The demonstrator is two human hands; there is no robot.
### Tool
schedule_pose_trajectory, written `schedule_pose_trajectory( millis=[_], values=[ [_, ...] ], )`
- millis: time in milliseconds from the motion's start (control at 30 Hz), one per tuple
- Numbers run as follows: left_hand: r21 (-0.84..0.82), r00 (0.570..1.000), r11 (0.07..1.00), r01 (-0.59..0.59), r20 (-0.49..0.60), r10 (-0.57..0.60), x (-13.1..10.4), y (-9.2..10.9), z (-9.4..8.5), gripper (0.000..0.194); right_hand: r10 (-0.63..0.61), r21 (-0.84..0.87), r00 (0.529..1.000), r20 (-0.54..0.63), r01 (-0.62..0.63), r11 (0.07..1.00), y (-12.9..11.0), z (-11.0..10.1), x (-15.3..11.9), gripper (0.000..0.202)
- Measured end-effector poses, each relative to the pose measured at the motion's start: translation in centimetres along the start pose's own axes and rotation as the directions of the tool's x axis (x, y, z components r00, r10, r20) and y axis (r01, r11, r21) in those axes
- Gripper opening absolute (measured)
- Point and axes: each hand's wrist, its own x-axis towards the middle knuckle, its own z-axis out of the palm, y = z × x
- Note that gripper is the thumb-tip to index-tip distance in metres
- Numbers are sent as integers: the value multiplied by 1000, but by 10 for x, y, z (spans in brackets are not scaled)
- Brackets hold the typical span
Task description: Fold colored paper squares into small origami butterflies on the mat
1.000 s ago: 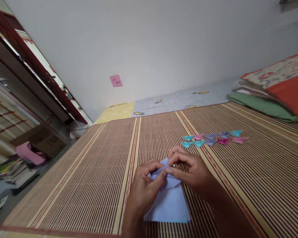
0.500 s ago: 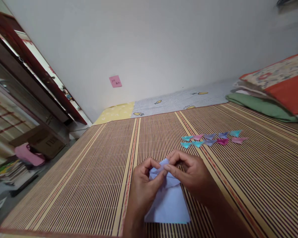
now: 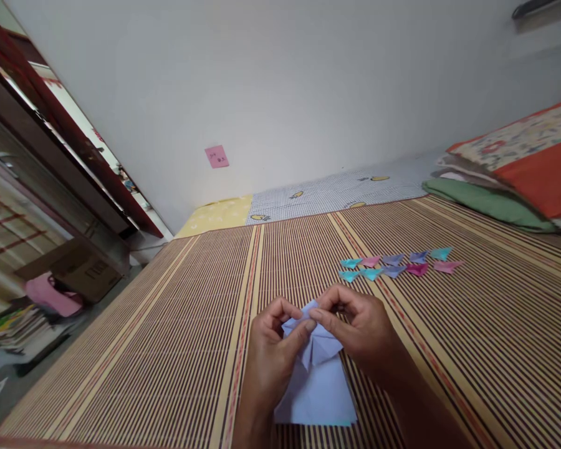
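A partly folded sheet of pale lilac paper [image 3: 325, 347] is pinched between my two hands, its creased flaps standing out below the thumbs. My left hand [image 3: 277, 349] grips its left side with thumb and fingers. On the upper right, my right hand [image 3: 355, 318] pinches the same paper, the two thumbs almost touching. Under it lies a stack of lilac paper [image 3: 315, 396] on the striped mat, with a turquoise edge showing at the bottom. Fingertips partly hide the folds at the top.
Small folded paper shapes [image 3: 395, 271] in turquoise, pink and lilac lie in two rows on the striped mat [image 3: 206, 324]. Folded bedding [image 3: 495, 202] is piled at the right. A pink note [image 3: 216, 156] sticks to the wall. A cardboard box [image 3: 93, 271] stands on the floor at left.
The flaps of the held paper have spread, with a pointed fold now showing below my left thumb. Both hands keep nearly the same place; the view has shifted slightly.
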Motion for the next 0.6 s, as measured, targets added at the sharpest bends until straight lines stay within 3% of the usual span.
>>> schedule_pose_trajectory(
  millis=[600],
  values=[
    [106, 997, 994, -25, -74, 33, 0, -3, 6, 24, -108, -231, 993, -37, 97, 968, 0, 2, -1, 19]
  ],
)
